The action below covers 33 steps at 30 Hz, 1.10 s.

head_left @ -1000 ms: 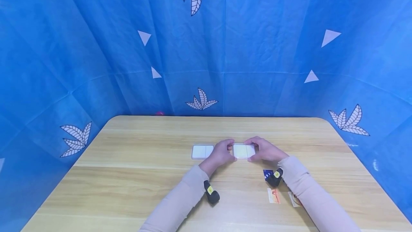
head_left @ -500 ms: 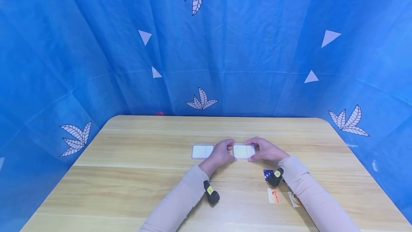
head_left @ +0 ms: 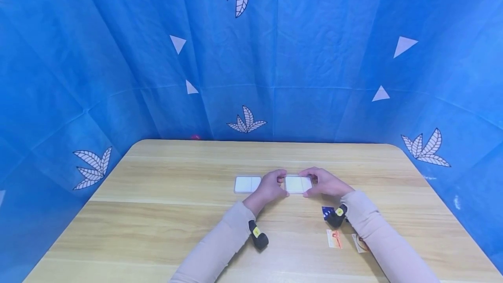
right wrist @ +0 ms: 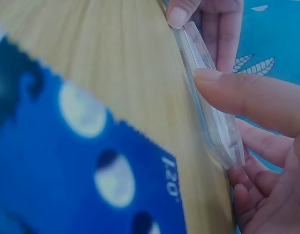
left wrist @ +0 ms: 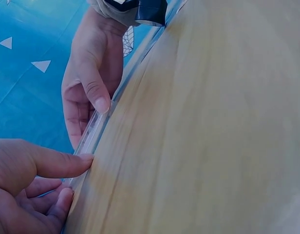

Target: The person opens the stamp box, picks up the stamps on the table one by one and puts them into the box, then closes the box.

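Observation:
A flat clear plastic case (head_left: pixel 298 184) with a white insert lies between both hands near the middle of the table. My left hand (head_left: pixel 270 185) pinches its left end between thumb and fingers; my right hand (head_left: pixel 323 182) grips the right end likewise. In the right wrist view the case's clear edge (right wrist: pixel 236 151) shows below my right thumb. A second similar case (head_left: pixel 246 184) rests just left of my left hand. Below my right wrist lies a blue stamp (head_left: pixel 326 212) with perforated edges, marked 1.20 in the right wrist view.
An orange and white stamp (head_left: pixel 334 239) lies nearer the front, with another stamp (head_left: pixel 359 243) partly hidden by the right sleeve. Wrist cameras hang low over the wooden table (head_left: pixel 165 222). A blue patterned curtain (head_left: pixel 314 56) surrounds its back and sides.

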{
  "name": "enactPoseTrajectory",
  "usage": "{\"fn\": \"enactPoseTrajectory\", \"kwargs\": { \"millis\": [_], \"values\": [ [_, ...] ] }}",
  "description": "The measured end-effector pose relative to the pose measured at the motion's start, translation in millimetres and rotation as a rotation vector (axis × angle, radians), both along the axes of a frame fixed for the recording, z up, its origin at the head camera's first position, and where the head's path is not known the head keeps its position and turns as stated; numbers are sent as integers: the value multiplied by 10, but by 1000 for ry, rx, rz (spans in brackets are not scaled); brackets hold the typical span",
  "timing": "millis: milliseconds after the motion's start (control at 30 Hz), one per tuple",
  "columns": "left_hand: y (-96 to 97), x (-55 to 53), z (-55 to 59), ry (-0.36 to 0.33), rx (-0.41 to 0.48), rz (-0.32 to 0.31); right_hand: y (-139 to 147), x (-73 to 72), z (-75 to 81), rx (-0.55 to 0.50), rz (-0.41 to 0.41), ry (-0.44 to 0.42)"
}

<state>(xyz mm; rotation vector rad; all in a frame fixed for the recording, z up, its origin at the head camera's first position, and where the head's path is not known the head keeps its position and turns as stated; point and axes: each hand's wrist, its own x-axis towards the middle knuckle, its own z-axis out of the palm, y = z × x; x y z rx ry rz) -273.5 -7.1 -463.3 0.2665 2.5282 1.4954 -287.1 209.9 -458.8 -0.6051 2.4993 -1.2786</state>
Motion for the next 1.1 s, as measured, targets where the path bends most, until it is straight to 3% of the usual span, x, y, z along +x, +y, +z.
{"fn": "enactPoseTrajectory", "kwargs": {
  "millis": [667, 1100],
  "values": [
    [-6, 20, -36, 19, 67, 27, 59, -12, -33, -134, 33, -49],
    [-6, 6, -80, 30, 78, 38, 113, 26, 21, -74, -5, -41]
  ]
}}
